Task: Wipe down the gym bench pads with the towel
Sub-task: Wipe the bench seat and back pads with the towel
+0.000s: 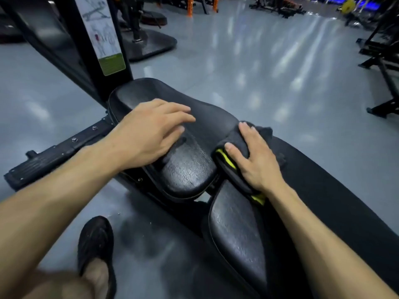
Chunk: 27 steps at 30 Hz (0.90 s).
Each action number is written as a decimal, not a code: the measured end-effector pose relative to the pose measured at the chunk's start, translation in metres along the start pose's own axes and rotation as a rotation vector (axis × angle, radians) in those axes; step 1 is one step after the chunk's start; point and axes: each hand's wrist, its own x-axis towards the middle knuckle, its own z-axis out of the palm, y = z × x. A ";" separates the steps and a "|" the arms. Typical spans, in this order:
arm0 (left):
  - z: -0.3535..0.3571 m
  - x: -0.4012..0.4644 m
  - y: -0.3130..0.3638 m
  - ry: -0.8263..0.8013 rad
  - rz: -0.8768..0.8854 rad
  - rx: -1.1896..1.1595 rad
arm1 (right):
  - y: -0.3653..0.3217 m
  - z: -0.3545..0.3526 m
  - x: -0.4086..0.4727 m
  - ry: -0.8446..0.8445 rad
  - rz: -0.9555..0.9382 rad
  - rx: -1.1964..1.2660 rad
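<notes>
Now right hand (pixel 255 160) flat, pressing towel (pixel 237 137) on pad (pixel 185 169); left hand (pixel 149 134) spread.

Open floor (pixel 248 61) was left right of the pads (pixel 187 169); the left side was blocked by the upright post (pixel 71 39) and footplate (pixel 49 158), the narrow gap between pads by the towel (pixel 235 145)
</notes>
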 end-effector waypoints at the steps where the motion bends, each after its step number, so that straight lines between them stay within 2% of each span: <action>1: 0.001 0.004 -0.012 -0.003 0.003 0.008 | 0.002 0.003 0.021 0.006 0.008 -0.007; 5: 0.009 0.016 -0.054 -0.037 0.036 0.043 | 0.003 0.006 0.087 -0.063 0.148 -0.067; 10: 0.014 0.029 -0.104 -0.051 0.063 0.047 | -0.001 0.006 0.096 -0.083 0.227 -0.073; 14: 0.023 0.053 -0.119 -0.062 0.100 0.013 | -0.026 0.010 0.068 -0.053 0.200 -0.105; 21: 0.040 0.079 -0.118 -0.057 0.168 -0.094 | -0.131 0.053 -0.055 -0.055 0.019 -0.262; 27: 0.041 0.077 -0.121 -0.036 0.170 -0.113 | -0.151 0.056 -0.055 -0.058 0.118 -0.282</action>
